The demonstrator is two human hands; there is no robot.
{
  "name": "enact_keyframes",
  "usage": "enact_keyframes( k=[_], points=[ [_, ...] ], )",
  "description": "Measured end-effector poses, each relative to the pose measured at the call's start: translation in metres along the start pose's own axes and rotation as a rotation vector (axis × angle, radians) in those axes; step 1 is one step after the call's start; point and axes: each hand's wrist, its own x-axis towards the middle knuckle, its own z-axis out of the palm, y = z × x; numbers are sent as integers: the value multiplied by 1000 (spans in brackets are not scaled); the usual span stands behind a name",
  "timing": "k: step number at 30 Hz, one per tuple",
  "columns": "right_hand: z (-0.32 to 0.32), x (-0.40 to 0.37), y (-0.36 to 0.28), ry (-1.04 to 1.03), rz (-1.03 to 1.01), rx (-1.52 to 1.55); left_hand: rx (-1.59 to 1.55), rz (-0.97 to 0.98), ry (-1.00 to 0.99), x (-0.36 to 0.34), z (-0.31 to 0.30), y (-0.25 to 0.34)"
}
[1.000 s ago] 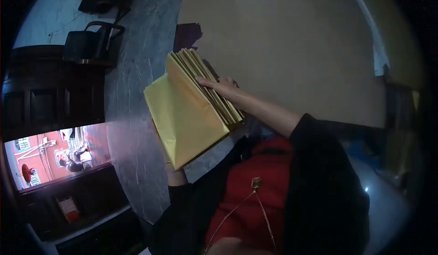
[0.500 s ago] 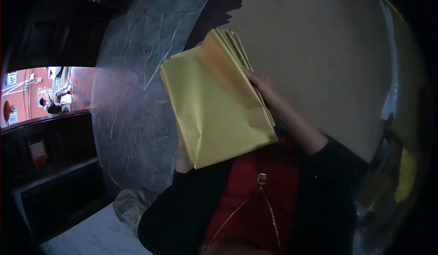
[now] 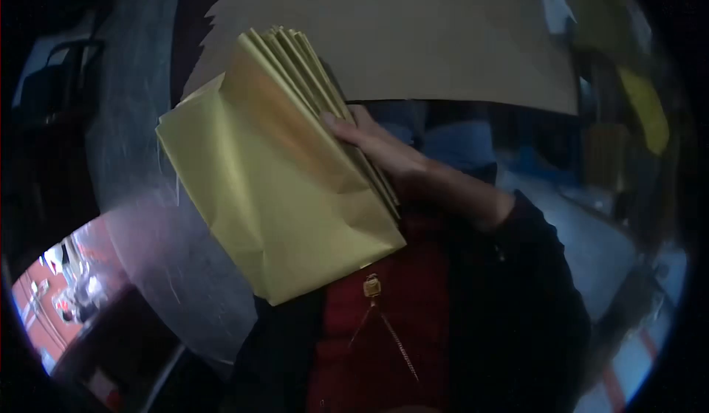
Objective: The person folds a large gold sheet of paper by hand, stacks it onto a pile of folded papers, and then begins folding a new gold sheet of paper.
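The right hand (image 3: 373, 138) has its fingers bent against the folded side of a bundle of gold sheets (image 3: 258, 191), the thumb and fingers nearly closed, with only the layered edge held between them. How far they reach beneath cannot be told. The left hand is out of sight, so the state of its fingers cannot be told.

From the right fingertips, the sheets spread to the left and down toward the body, their broad face up and creased near the lower corners. Their stacked folds fan out just beside the fingertips and run on past them, away from the body. A black sleeve (image 3: 539, 243) lies behind the fingers, up the right forearm.

Beyond the fingers is a brown board (image 3: 443, 36), with a ragged dark patch (image 3: 193, 36) at its left edge. Nearer the body than the fingers, a gold pendant (image 3: 371, 287) hangs over a red top (image 3: 413, 332), close to the bottom edge of the sheets. Well to the right of the fingers is a blurred yellow thing (image 3: 646, 114). Far to their left and lower is a bright opening (image 3: 66, 287), its contents too blurred to tell.
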Motion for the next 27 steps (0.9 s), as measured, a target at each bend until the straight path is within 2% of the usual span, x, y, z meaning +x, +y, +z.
enact_keyframes(
  k=[1, 3, 4, 5, 8, 10, 13, 15, 18, 22, 27],
  points=[
    [2, -14, 6, 5, -92, 9, 7, -33, -82, 7, 23, -10],
    [6, -45, 9, 99, -120, -97, 34, -102, -244, 19, 73, -29],
    [4, -47, 26, 149, -201, -101, 54, -131, -321, 22, 99, -39],
    [-25, -37, 3, 182, -230, -50, 71, -150, -378, 64, 133, -35],
    [-51, -87, -1, 278, -369, 12, 146, -199, -562, 86, 219, -62],
    [-69, -110, 9, 285, -547, 118, 208, -236, -658, 87, 267, -81],
    [-82, -142, -7, 338, -665, 171, 278, -280, -770, 84, 328, -81],
    [-113, -185, -7, 379, -708, 205, 318, -305, -848, 81, 382, -106],
    [-138, -233, -14, 414, -773, 290, 358, -354, -943, 77, 431, -123],
    [-190, -298, 10, 653, -864, 328, 383, -427, -1050, 71, 486, -170],
    [-213, -381, 17, 906, -945, 508, 364, -486, -1178, 61, 534, -199]
  ],
)
